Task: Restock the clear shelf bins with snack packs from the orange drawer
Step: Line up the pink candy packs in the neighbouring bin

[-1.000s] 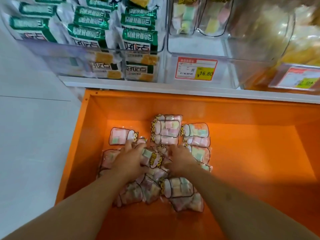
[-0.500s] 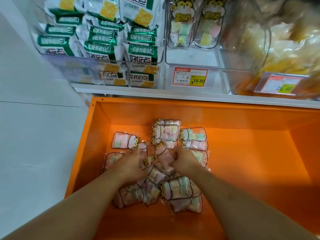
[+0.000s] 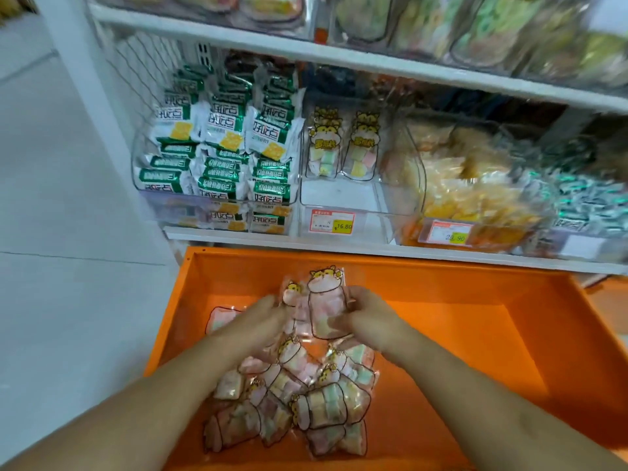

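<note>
Both hands had lifted a bunch of snack packs (image 3: 324,305) off the heap; left hand (image 3: 258,319) and right hand (image 3: 368,316) clasped it upright, the half-empty bin (image 3: 343,198) straight ahead above.

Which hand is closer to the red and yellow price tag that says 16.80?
Right. The right hand holds snack packs almost straight below the price tag; the left hand holds them too, lower left of it.

Green-white cracker packs (image 3: 221,144) stacked; price tags (image 3: 332,222) below.
</note>
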The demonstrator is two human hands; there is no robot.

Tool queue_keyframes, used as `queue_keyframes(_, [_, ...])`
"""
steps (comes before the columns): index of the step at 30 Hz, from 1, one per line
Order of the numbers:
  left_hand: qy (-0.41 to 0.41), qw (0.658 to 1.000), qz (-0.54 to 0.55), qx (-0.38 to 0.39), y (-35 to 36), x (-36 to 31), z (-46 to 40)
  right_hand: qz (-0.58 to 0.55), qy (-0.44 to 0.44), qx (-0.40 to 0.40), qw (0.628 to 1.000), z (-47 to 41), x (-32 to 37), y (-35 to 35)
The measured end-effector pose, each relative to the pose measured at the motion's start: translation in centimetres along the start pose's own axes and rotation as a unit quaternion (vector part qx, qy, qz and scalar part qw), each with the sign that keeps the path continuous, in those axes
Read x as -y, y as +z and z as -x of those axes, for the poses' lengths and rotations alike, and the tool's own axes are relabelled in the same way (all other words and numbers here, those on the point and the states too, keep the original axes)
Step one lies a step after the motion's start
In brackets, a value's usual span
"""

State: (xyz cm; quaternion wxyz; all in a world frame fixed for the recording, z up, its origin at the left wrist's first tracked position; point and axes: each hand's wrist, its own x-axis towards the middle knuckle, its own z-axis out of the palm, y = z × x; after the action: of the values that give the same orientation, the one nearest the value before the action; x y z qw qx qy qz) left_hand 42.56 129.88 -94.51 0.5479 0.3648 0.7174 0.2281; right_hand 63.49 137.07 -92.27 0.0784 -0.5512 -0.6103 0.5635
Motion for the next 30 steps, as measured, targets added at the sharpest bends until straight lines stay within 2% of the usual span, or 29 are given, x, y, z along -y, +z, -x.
queue_keyframes(5, [0.067, 0.979, 0.192, 0.022, -1.5, -5.9, 6.7, -0.004, -0.091, -0.059, 0.994, 5.2, 5.2, -1.5])
queue_keyframes(9, [0.103, 0.964, 0.245, -0.006, -3.6, -7.8, 10.5, -0.021, -0.137, -0.116, 0.984, 8.3, 7.4, -2.7])
queue_keyframes(12, [0.089, 0.949, 0.301, 0.019, -4.8, -8.7, 12.0, 0.020, -0.173, -0.131, 0.976, 10.2, 8.5, -2.2])
queue_keyframes(14, [0.122, 0.946, 0.291, 0.075, -4.9, -8.9, 12.4, 0.033, -0.192, -0.132, 0.972, 10.8, 9.3, -1.2])
queue_keyframes(17, [0.150, 0.939, 0.296, 0.089, -4.2, -9.3, 12.8, 0.014, -0.229, -0.109, 0.967, 11.1, 10.3, 0.1])
queue_keyframes(22, [0.182, 0.960, 0.209, 0.032, -4.0, -9.1, 10.8, -0.075, -0.203, -0.039, 0.976, 10.6, 11.3, -0.7])
queue_keyframes(25, [0.183, 0.955, 0.232, 0.004, -4.3, -9.1, 10.3, -0.103, -0.190, -0.010, 0.976, 9.7, 11.6, -1.5])
queue_keyframes(30, [0.185, 0.952, 0.238, -0.052, -5.1, -9.9, 9.3, -0.125, -0.218, 0.011, 0.968, 9.8, 12.5, -2.8])
